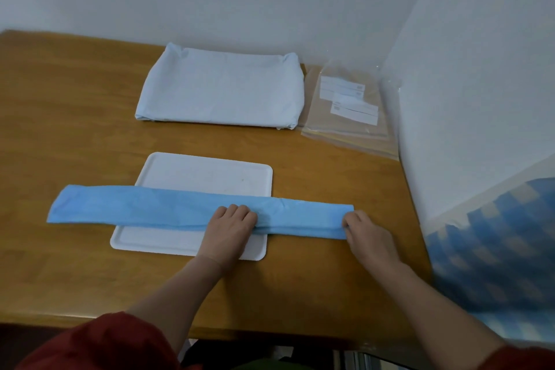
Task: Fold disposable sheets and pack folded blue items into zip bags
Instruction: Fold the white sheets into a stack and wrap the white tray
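While the blue sheet (168, 207), folded into a long narrow strip, lay left to right across the white tray (207, 173) on the near part of the wooden surface (75, 129), both hands were on it. Left hand (229, 227) rested on the strip's middle over the tray, fingers bent down onto it; gripping or merely pressing could not be told. Right hand (368, 234) pinched the strip's right end, just off the tray. Far side: a white folded bundle (219, 90), with clear zip bags (345, 105) bearing white labels just to its right.
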